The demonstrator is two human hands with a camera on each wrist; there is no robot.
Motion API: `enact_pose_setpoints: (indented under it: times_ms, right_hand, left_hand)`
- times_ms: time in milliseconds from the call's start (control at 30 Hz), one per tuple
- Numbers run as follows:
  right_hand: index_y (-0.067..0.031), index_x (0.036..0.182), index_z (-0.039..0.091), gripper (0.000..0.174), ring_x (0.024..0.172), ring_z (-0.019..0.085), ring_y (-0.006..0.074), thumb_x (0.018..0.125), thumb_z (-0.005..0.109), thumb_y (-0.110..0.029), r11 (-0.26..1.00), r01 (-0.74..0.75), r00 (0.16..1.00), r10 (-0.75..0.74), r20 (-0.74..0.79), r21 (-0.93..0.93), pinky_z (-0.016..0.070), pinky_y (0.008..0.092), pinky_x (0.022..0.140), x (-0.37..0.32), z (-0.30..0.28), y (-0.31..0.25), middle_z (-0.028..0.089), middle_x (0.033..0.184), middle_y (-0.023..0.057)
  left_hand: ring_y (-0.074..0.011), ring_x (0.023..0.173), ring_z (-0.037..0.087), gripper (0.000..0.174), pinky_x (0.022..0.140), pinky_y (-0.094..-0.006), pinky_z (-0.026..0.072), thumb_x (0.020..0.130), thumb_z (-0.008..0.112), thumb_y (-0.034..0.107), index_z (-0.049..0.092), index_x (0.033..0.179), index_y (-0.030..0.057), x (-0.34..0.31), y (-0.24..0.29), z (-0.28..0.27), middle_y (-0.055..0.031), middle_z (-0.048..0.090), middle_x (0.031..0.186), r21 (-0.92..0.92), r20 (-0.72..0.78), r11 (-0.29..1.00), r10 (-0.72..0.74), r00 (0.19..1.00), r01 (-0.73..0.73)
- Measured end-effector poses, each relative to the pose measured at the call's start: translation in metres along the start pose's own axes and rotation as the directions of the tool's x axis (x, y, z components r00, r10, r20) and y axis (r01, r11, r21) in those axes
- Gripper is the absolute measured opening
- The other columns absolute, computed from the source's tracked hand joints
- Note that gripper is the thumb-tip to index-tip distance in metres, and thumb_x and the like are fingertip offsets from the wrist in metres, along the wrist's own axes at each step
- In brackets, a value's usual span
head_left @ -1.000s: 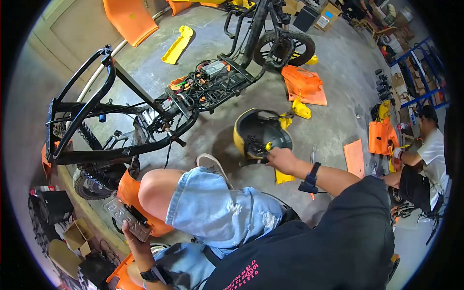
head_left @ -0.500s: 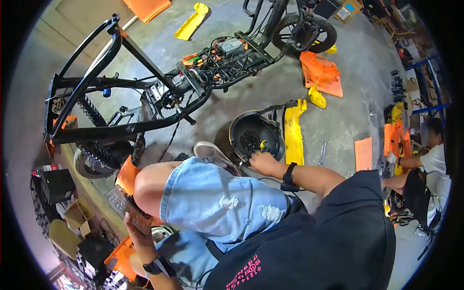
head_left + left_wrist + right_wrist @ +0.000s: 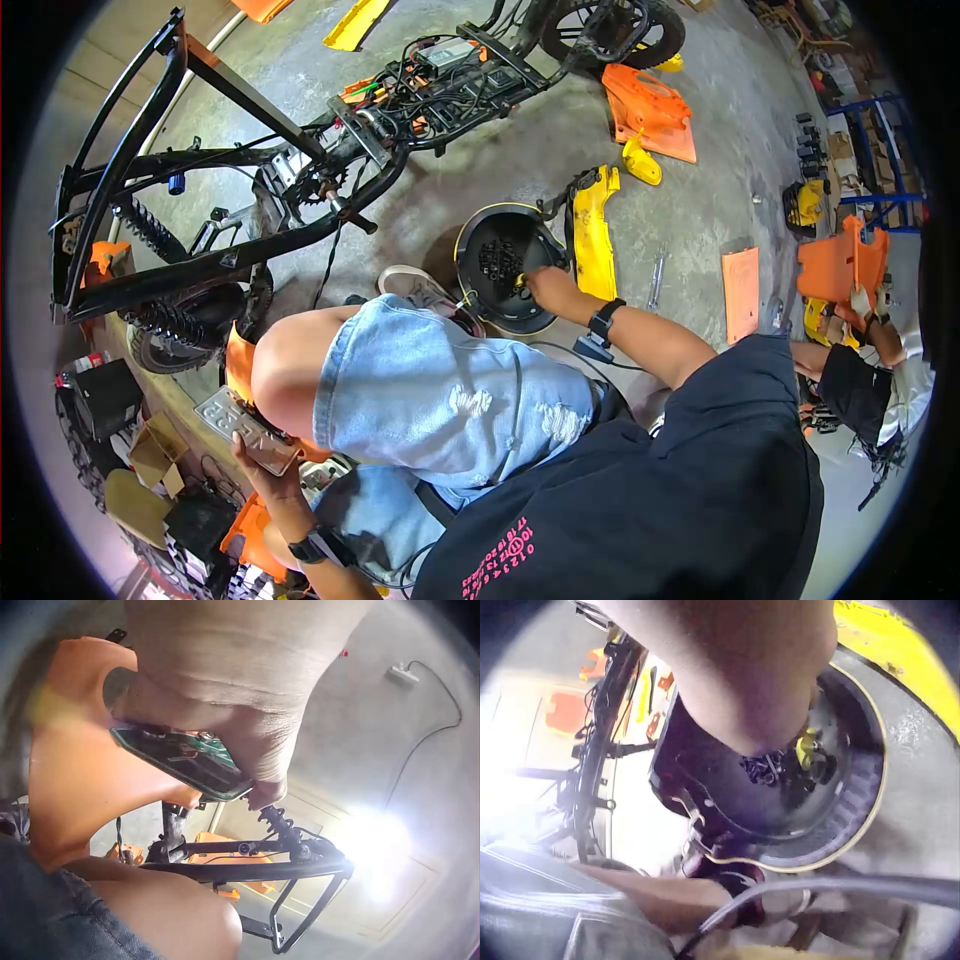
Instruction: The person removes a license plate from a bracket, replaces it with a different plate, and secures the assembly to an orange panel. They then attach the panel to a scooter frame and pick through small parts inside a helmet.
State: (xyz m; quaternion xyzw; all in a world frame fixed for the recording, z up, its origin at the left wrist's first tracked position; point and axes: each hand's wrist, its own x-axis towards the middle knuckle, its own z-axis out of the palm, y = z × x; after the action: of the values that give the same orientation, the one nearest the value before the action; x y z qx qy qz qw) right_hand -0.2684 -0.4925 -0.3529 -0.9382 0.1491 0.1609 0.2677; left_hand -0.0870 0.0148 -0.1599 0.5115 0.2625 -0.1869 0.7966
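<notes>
In the head view my left hand grips a worn number plate by its edge, beside my knee. The left wrist view shows that hand with the plate pinched under the thumb. My right hand reaches over the rim into an upturned helmet on the floor. Inside lie a heap of small dark fasteners and a small yellow piece by my fingertips. In the right wrist view the hand hides its own fingers above the fasteners and yellow piece.
A stripped black motorbike frame stands ahead. Right of the helmet lie a long yellow panel, thin metal tools and an orange panel. Another person sits at far right, beside an orange part. Boxes stand at left.
My right hand has gone from the helmet's rim further inside. The helmet's strap lies differently, off to its right side. The other person's orange part is raised. The left hand keeps hold of the plate.
</notes>
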Motion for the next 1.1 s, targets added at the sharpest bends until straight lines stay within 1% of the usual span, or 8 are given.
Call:
enact_pose_setpoints:
  times_ms: [67,167,267,400,500,633,700,1100]
  right_hand:
    - [-0.0020,0.099,0.069,0.022,0.089,0.065,0.0399,0.087,0.060,-0.019,0.970,-0.240,0.971,0.239,0.023,0.048,0.0523,0.0472,0.077,0.008,0.000,0.007,0.068,0.092,0.0224]
    - [-0.0008,0.099,0.069,0.023,0.089,0.066,0.0405,0.085,0.064,-0.018,0.945,-0.274,0.950,0.295,-0.104,0.181,0.0522,0.0466,0.078,0.019,0.014,0.012,0.068,0.091,0.0242]
    - [-0.0014,0.098,0.069,0.022,0.089,0.066,0.0407,0.083,0.067,-0.016,0.897,-0.320,0.881,0.400,-0.253,0.306,0.0523,0.0462,0.078,0.032,0.032,0.013,0.068,0.091,0.0238]
    - [-0.0019,0.096,0.065,0.018,0.093,0.065,0.0407,0.086,0.065,-0.018,0.876,-0.436,0.867,0.470,-0.167,0.206,0.0521,0.0469,0.082,0.047,0.037,0.008,0.067,0.095,0.0233]
    - [-0.0038,0.093,0.065,0.017,0.091,0.065,0.0406,0.085,0.066,-0.019,0.884,-0.458,0.855,0.467,-0.227,0.091,0.0516,0.0477,0.079,0.048,0.042,0.008,0.068,0.092,0.0211]
    - [-0.0029,0.098,0.059,0.017,0.092,0.063,0.0435,0.089,0.060,-0.018,0.895,-0.438,0.883,0.446,-0.148,0.087,0.0519,0.0495,0.080,0.047,0.039,0.011,0.064,0.098,0.0233]
    - [-0.0031,0.098,0.059,0.016,0.092,0.063,0.0434,0.090,0.059,-0.017,0.934,-0.345,0.917,0.357,-0.179,0.098,0.0518,0.0497,0.080,0.045,0.039,0.013,0.064,0.097,0.0236]
    - [-0.0049,0.094,0.060,0.014,0.091,0.062,0.0400,0.087,0.060,-0.017,0.969,-0.226,0.940,0.244,-0.237,0.100,0.0503,0.0482,0.079,0.045,0.036,0.015,0.065,0.093,0.0192]
  left_hand:
    - [-0.0208,0.101,0.063,0.058,0.077,-0.0391,0.0537,0.087,0.064,0.049,0.053,0.130,0.0132,0.001,0.001,0.000,-0.0045,0.064,0.117,-0.001,0.000,1.000,-0.008,1.000,0.008]
    - [-0.0212,0.099,0.063,0.058,0.076,-0.0391,0.0538,0.087,0.063,0.050,0.052,0.131,0.0144,0.004,0.001,0.007,-0.0044,0.064,0.116,-0.017,-0.059,0.999,0.043,0.997,-0.044]
    - [-0.0209,0.100,0.062,0.055,0.077,-0.0410,0.0527,0.088,0.063,0.049,0.053,0.131,0.0166,0.012,0.006,-0.012,-0.0037,0.064,0.116,-0.026,0.091,1.000,-0.003,0.996,0.005]
    - [-0.0204,0.099,0.062,0.053,0.076,-0.0402,0.0516,0.087,0.065,0.048,0.055,0.129,0.0166,0.010,0.002,-0.005,-0.0027,0.064,0.116,-0.095,-0.024,0.995,0.010,1.000,-0.012]
    - [-0.0203,0.100,0.062,0.054,0.077,-0.0402,0.0516,0.086,0.065,0.048,0.055,0.129,0.0161,0.009,0.003,-0.005,-0.0027,0.064,0.116,-0.079,-0.013,0.997,-0.002,1.000,0.001]
    - [-0.0208,0.103,0.061,0.057,0.080,-0.0401,0.0509,0.085,0.067,0.049,0.054,0.130,0.0159,0.006,0.002,0.002,-0.0033,0.063,0.119,-0.060,-0.029,0.998,0.002,1.000,-0.004]
    - [-0.0207,0.103,0.060,0.058,0.080,-0.0399,0.0505,0.085,0.067,0.049,0.053,0.130,0.0159,0.006,0.002,0.004,-0.0032,0.062,0.119,-0.059,-0.040,0.998,0.001,0.999,-0.003]
    - [-0.0220,0.105,0.059,0.060,0.083,-0.0420,0.0500,0.084,0.067,0.050,0.053,0.131,0.0156,0.008,0.003,0.002,-0.0037,0.061,0.120,-0.032,-0.065,0.999,-0.011,0.998,0.009]
